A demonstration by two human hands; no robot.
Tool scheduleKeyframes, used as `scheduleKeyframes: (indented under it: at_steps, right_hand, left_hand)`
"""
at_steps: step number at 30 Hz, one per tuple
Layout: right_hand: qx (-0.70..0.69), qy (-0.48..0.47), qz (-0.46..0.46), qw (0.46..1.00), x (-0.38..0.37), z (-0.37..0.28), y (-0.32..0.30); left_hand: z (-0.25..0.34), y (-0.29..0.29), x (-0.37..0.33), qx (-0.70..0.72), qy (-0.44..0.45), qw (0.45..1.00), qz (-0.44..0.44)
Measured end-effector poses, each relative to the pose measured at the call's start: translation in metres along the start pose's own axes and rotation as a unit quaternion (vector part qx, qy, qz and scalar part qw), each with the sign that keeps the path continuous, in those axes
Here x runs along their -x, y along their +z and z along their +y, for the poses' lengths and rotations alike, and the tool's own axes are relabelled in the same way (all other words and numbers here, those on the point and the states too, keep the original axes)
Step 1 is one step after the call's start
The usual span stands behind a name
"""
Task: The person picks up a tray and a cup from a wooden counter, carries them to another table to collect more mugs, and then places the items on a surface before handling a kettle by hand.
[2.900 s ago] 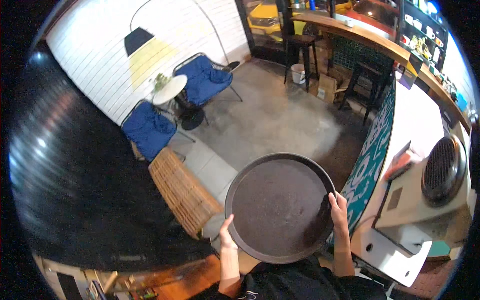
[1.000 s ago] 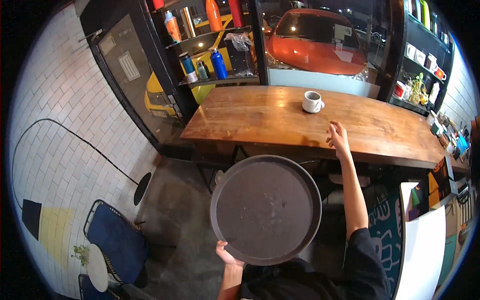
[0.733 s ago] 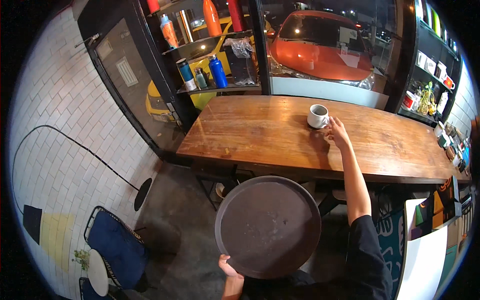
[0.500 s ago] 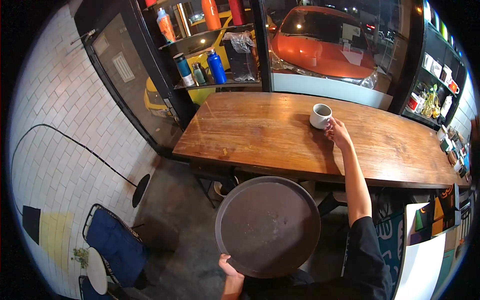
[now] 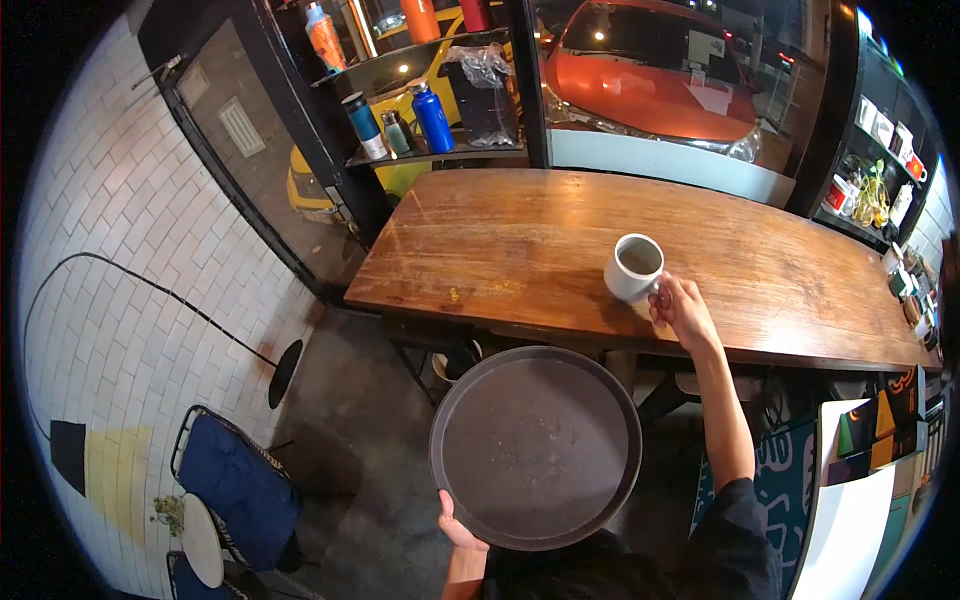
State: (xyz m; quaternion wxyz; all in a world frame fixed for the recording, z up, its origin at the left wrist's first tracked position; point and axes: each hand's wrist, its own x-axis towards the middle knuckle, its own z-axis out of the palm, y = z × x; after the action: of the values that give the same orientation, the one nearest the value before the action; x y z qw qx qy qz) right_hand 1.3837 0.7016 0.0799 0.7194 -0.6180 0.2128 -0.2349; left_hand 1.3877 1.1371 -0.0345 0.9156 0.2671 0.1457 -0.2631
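At the lower left of the frame, a plant (image 5: pixel 168 514) stands by the edge of a small round table (image 5: pixel 203 545), next to a blue chair (image 5: pixel 235 490). Toward the upper left, a blue bottle (image 5: pixel 432 118) and a teal-and-white bottle (image 5: pixel 364 127) stand upright on a window shelf, apparently lined up for display.

At bottom centre, your left hand (image 5: pixel 461 525) has the near left edge of the round tray (image 5: pixel 537 450), thumb along the rim; your other fingers are hidden, presumably spread underneath to carry the weight and keep the tray face up. The tray itself fills the lower middle of the frame, in front of the wooden table (image 5: pixel 480 240).

Right of centre, the white mug (image 5: pixel 632 272) is over the table, tilted slightly; you can't tell whether its base touches the wood. Your right hand (image 5: pixel 688 312) is closed around its handle, probably because that gives a hold without gripping the body.

As for containers, the mug's mouth shows a greyish-brown inside, but whether that is drink or bare wall is unclear. The tray's face carries only pale smudges. The bottles' contents are hidden.
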Motion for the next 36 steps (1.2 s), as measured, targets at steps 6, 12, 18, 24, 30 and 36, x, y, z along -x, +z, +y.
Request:
scheduleKeyframes:
  at_steps: [6,12,18,24,30,36]
  right_hand:
    - [0.028,0.065,-0.095,0.993,0.066,0.000,0.051]
    - [-0.001,0.129,-0.294,0.947,0.107,0.048,0.119]
    - [0.009,0.172,-0.414,0.894,0.125,0.109,0.194]
    - [0.047,0.229,-0.467,0.853,0.116,0.146,0.266]
    - [0.099,0.241,-0.452,0.853,0.092,0.187,0.337]
    - [0.031,0.239,-0.390,0.889,0.049,0.259,0.387]
  left_hand:
    - [0.007,-0.024,0.001,-0.002,0.024,1.000,-0.017]
    - [0.024,-0.064,0.006,0.198,0.007,0.977,-0.084]
    - [0.042,-0.093,0.023,0.133,0.128,0.982,0.029]
    - [0.070,-0.122,0.024,0.106,0.182,0.966,0.150]
    - [0.107,-0.173,-0.023,0.149,0.186,0.961,0.142]
    - [0.149,-0.240,-0.078,0.234,0.179,0.947,0.126]
